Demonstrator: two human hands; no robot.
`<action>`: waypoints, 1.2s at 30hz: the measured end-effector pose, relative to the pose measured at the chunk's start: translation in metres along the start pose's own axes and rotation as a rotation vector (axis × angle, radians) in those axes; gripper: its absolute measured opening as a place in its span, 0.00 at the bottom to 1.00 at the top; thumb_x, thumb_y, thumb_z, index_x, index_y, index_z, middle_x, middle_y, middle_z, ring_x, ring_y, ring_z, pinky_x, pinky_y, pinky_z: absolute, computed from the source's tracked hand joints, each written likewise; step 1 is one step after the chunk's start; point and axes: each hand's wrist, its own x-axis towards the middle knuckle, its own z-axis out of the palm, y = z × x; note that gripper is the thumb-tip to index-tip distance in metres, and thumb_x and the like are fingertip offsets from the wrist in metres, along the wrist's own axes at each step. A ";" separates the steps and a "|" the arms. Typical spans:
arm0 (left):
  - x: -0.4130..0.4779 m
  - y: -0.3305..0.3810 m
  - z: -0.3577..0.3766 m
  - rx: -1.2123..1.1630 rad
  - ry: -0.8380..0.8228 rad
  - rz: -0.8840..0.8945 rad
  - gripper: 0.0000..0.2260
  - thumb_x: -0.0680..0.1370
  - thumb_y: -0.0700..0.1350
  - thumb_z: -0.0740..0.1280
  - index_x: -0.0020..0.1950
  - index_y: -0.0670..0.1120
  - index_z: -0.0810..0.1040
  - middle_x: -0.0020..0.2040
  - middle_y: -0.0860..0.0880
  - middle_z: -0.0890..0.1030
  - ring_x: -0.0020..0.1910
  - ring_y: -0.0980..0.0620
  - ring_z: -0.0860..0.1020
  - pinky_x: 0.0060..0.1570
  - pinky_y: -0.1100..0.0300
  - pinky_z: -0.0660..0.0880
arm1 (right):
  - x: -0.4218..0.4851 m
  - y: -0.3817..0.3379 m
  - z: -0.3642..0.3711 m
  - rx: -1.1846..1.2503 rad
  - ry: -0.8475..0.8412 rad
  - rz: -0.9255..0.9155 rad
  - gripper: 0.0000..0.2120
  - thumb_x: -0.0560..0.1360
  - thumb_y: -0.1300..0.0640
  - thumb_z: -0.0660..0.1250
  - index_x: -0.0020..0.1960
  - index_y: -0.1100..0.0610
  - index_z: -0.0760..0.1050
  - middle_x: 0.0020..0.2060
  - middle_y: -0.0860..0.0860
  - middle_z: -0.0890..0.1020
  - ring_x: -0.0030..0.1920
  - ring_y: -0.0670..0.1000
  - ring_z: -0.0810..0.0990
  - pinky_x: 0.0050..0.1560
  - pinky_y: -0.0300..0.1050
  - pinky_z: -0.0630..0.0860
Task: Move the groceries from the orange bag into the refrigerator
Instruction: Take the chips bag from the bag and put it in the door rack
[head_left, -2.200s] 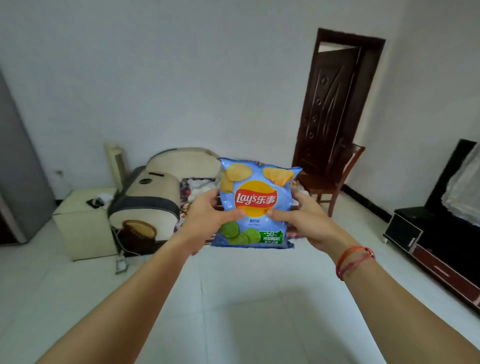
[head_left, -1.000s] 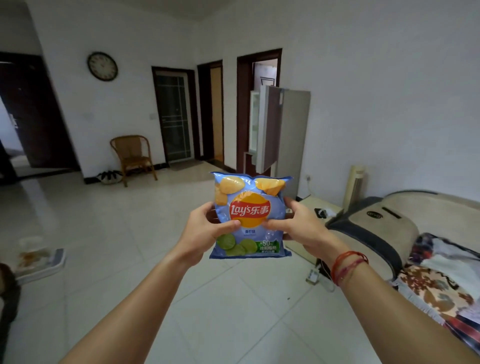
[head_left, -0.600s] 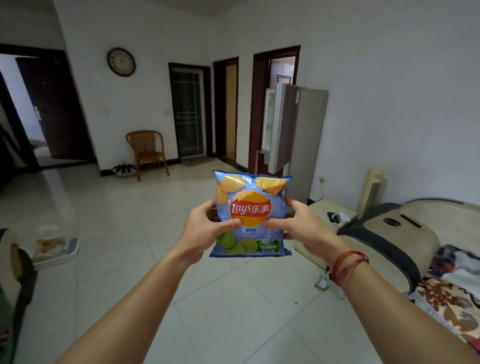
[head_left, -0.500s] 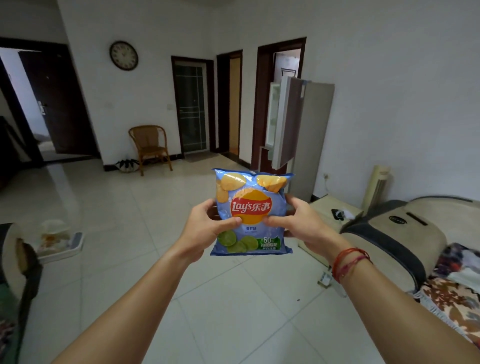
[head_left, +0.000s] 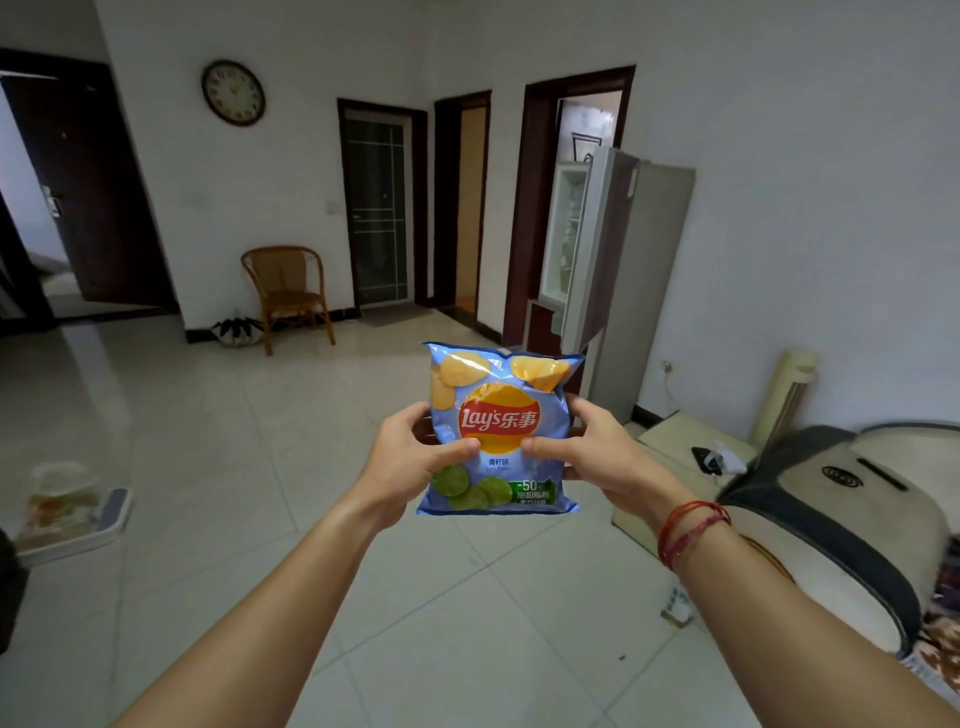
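A blue chip bag (head_left: 498, 415) is held upright in the air at arm's length, on the near side of the refrigerator (head_left: 641, 270) and well short of it, its top right corner overlapping the refrigerator's base in the head view. The left grip (head_left: 408, 460) clasps the bag's left edge and the right grip (head_left: 595, 449), red string bracelets (head_left: 691, 527) at its wrist, clasps the right edge, each thumb pressed on the front beneath the red logo and fingers curled behind. The refrigerator stands open against the wall, with a wicker chair (head_left: 285, 291) well to its left.
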 end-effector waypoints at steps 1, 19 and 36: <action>0.019 -0.001 -0.007 0.004 -0.009 -0.001 0.18 0.69 0.38 0.78 0.57 0.44 0.80 0.50 0.47 0.86 0.50 0.49 0.85 0.47 0.56 0.82 | 0.018 -0.001 0.003 0.007 0.005 0.004 0.23 0.70 0.61 0.78 0.62 0.50 0.75 0.52 0.49 0.86 0.49 0.52 0.87 0.50 0.57 0.84; 0.338 -0.073 -0.056 0.021 -0.057 -0.030 0.18 0.69 0.37 0.78 0.57 0.44 0.80 0.50 0.47 0.86 0.50 0.49 0.85 0.48 0.53 0.82 | 0.331 0.021 -0.019 -0.019 0.043 -0.010 0.20 0.71 0.65 0.77 0.57 0.48 0.76 0.50 0.47 0.86 0.48 0.48 0.87 0.45 0.45 0.83; 0.664 -0.123 -0.068 -0.086 -0.040 -0.076 0.19 0.69 0.34 0.76 0.58 0.43 0.78 0.51 0.47 0.86 0.49 0.48 0.85 0.43 0.56 0.82 | 0.660 0.024 -0.085 0.033 -0.025 0.000 0.24 0.71 0.66 0.76 0.63 0.51 0.74 0.51 0.50 0.87 0.49 0.53 0.87 0.48 0.51 0.84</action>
